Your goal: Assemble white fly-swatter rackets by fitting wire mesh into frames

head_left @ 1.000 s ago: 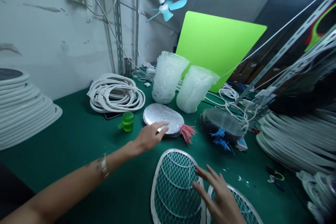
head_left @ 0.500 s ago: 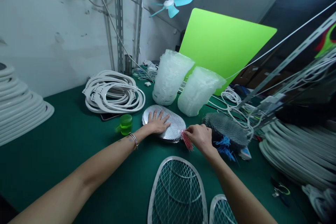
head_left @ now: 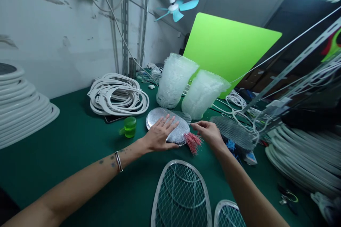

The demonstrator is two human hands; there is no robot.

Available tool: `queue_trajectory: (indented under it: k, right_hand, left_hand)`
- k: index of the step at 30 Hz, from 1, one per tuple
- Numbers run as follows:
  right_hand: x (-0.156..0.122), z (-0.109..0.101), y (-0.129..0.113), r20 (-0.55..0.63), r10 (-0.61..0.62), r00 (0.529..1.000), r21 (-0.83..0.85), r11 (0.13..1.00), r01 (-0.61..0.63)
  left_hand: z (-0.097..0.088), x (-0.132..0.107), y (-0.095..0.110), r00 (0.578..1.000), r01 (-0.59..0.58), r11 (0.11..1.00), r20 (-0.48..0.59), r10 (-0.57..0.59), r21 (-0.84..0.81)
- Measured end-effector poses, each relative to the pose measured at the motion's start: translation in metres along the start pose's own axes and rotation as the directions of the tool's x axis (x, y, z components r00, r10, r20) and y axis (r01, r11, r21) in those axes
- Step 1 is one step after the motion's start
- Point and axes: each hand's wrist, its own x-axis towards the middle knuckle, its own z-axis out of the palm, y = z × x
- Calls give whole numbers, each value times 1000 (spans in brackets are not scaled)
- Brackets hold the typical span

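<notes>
A stack of oval silver mesh sheets (head_left: 178, 132) lies on the table. My left hand (head_left: 159, 135) rests flat across it, fingers spread. At the stack's right back edge, one thin mesh sheet (head_left: 183, 115) sticks out past the others. My right hand (head_left: 209, 133) pinches this sheet's edge between thumb and fingertips. A bundle of red wires (head_left: 193, 142) fans out from the stack's right front edge, just left of my right hand and apart from it.
Oval mesh frames (head_left: 182, 195) lie in front. White rings (head_left: 118, 95) and a green cup (head_left: 130, 127) are at left. Two stacks of clear plastic pieces (head_left: 176, 79) stand behind. A dark mesh stack (head_left: 233, 131) with blue wires (head_left: 231, 145) sits right, near white coils (head_left: 303, 156).
My right hand has left the red wires and moved up to the mesh edge. One mesh sheet now sticks out at the back right. My left hand has turned slightly on the stack.
</notes>
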Motion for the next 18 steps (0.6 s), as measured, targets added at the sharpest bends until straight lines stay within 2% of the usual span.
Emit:
queue_trajectory:
  k: [2, 4, 5, 7, 8, 9, 11, 12, 15, 18]
  right_hand:
    - [-11, -6, -2, 122, 46, 991, 152, 986, -64]
    - [-32, -15, 0, 285, 79, 955, 327, 929, -174]
    - [-48, -19, 3, 374, 85, 924, 438, 861, -257]
    - [-88, -21, 13, 499, 73, 864, 639, 642, -423]
    - [-112, -18, 18, 514, 79, 854, 706, 526, -474]
    - [-137, -12, 25, 498, 112, 860, 748, 446, -491]
    - [-188, 8, 39, 406, 259, 876, 775, 410, -480]
    - [-211, 21, 46, 368, 345, 863, 772, 405, -491]
    - [-265, 61, 70, 305, 550, 778, 796, 301, -525]
    - [-287, 87, 89, 307, 596, 742, 818, 234, -526]
  left_hand:
    - [-2, -10, -4, 997, -2, 994, -71, 9, 106]
    - [-10, -18, -9, 994, 31, 991, -105, -18, 128]
    - [-16, -21, -10, 992, 12, 992, -126, 4, 123]
    - [-32, -27, -4, 978, -111, 988, -166, 128, 106]
    - [-40, -31, 4, 961, -209, 974, -166, 221, 87]
    - [-46, -36, 13, 935, -316, 947, -149, 321, 59]
    - [-53, -50, 34, 870, -490, 871, -64, 488, -22]
    - [-53, -59, 45, 838, -545, 836, -18, 545, -61]
    - [-35, -92, 68, 777, -615, 780, 78, 625, -114]
    - [-9, -119, 73, 769, -604, 788, 172, 616, -121]
